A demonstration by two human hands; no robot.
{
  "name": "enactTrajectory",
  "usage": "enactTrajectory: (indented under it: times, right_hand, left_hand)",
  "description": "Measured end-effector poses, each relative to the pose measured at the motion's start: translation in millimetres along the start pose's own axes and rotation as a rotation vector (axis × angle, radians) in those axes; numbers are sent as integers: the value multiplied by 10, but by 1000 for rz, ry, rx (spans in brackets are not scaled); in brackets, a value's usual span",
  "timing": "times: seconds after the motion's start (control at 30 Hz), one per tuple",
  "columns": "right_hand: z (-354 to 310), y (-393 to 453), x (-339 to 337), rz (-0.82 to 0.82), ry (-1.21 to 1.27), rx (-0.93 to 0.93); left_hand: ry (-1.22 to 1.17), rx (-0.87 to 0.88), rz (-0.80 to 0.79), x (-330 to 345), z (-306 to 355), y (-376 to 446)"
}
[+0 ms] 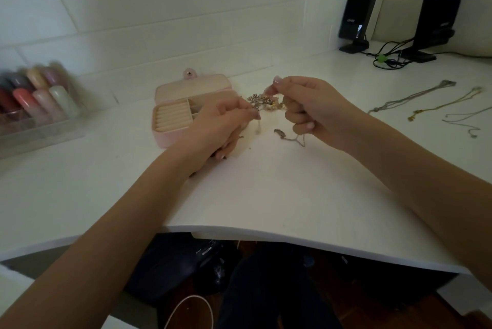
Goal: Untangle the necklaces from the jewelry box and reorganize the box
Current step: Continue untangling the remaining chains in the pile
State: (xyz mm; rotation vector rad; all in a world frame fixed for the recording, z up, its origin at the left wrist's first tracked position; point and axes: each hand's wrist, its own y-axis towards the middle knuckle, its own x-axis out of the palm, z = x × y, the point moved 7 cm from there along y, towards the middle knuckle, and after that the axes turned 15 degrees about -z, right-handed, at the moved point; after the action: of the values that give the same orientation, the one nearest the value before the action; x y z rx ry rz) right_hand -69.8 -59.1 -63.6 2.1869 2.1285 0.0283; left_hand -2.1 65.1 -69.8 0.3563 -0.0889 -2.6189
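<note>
Pink jewelry box (170,139) sat open on white tabletop (266,190), lid (193,86) leaning back toward wall. Cream ring rolls (173,115) in left part of box, small empty-looking pockets (195,105) on right part, partly hidden behind left hand.

Left hand (213,129) held up just in front of box, thumb and finger pinching one side of shiny tangle of jewelry (259,102). Other fingers curled under. Right hand (311,110) held up across from it, thumb and pointing finger pinching other side of same tangle, rest of fingers curled in. Tangle hung between both hands, a bit above tabletop, just right of box. Silver and gold bits in it, too blurry to tell apart. Thin chain (291,137) dropped down from right hand onto tabletop, small silver piece at its end.

Off to right, well apart from hands, three necklaces lay stretched out on tabletop: silver necklace (410,97), gold necklace (447,102), thin pale necklace (464,121).

Far left, clear tray (40,131) with blurry colored bottles (37,94) in it. Far back right, two black speakers (358,11) with dark wires (391,57) by wall.
</note>
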Motion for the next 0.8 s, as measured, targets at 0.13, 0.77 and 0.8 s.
enactTrajectory:
  times: [0.13, 0.77, 0.8]
  right_hand:
    - [18, -2, 19, -22, -49, 29]
    - [15, -26, 164, -322, -64, 26]
    - [25, -38, 236, -411, -104, 42]
  left_hand:
    - [4, 2, 11, -14, -8, 3]
    - [293, -50, 427, -349, -52, -107]
    - [287, -42, 469, -385, -53, -124]
